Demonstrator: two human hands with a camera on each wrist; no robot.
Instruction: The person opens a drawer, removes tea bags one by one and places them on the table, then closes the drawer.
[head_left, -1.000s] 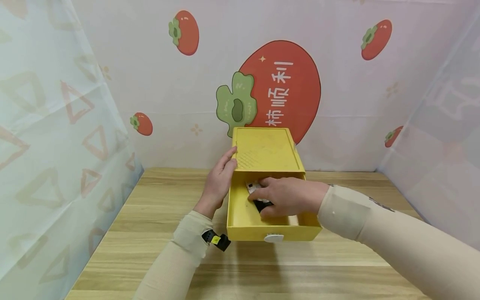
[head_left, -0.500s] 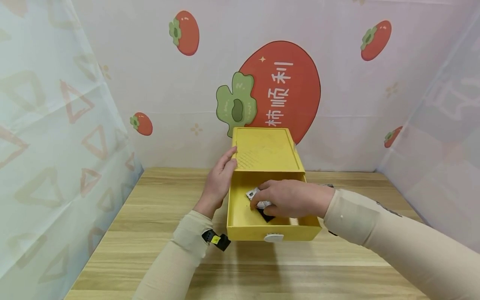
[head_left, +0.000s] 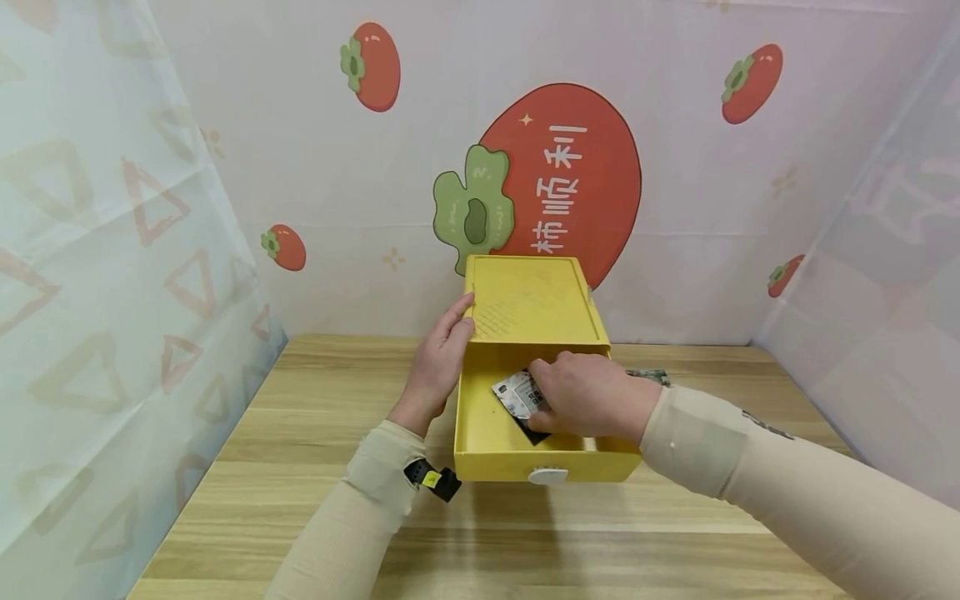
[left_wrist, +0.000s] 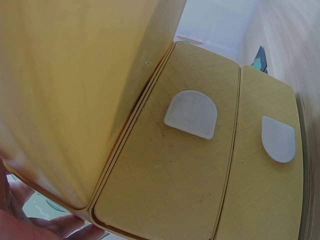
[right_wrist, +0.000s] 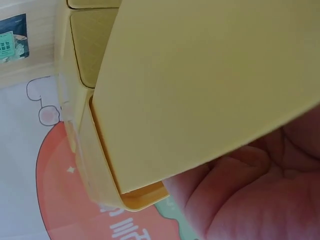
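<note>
The left hand (head_left: 435,362) rests, fingers extended, against the yellow cabinet (head_left: 534,300). The right hand (head_left: 588,392) curls over a silvery packet (head_left: 516,395) inside the drawer (head_left: 495,467), whose wall blocks the wrist view; whether it grips cannot be told. Beyond it lies another packet (head_left: 651,376).

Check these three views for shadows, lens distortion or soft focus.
Head: even light, with a soft shadow on the table below the open drawer; left wrist: the edge of the cabinet bows near the frame's right side, suggesting lens distortion; right wrist: shade darkens part of the right hand, and the drawer's wall is too plain to judge focus.
</note>
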